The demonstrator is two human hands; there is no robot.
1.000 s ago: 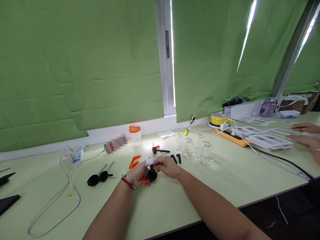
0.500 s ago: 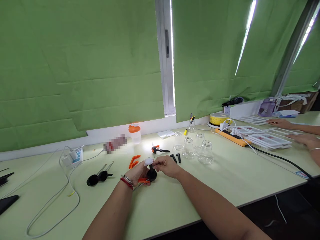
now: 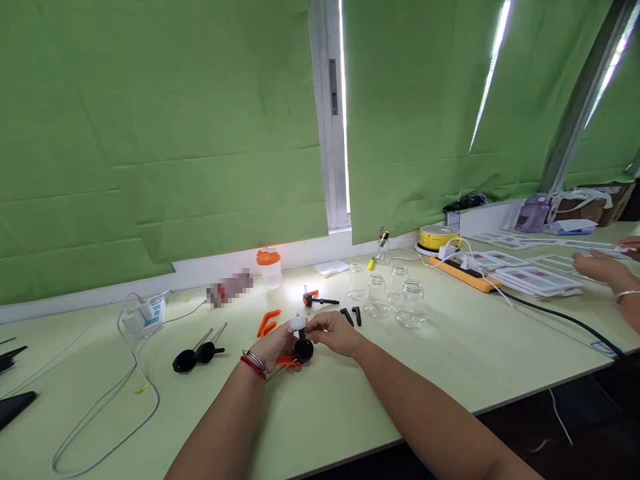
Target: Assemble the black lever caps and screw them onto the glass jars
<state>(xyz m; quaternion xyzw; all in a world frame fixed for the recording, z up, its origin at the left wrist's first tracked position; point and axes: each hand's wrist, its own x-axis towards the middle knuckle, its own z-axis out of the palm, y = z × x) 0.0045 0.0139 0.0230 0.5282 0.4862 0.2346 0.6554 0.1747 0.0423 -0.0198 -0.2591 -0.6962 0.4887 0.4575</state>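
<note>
Black part (image 3: 303,352): between the hands.
Left hand (image 3: 275,347): fingers clamped on it.
Right hand (image 3: 337,333): at its stem (image 3: 303,335); cannot tell finger closure.
Risk: slack left grip could let it tilt.

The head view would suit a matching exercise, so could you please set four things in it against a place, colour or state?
1. Round black part
2. Cup
3. Black elbow pieces
4. Glass jars

A. Lying just right of the right hand
B. Four standing together
C. Held in the left hand
D. Orange on top

Pairs: 1-C, 2-D, 3-A, 4-B
</note>
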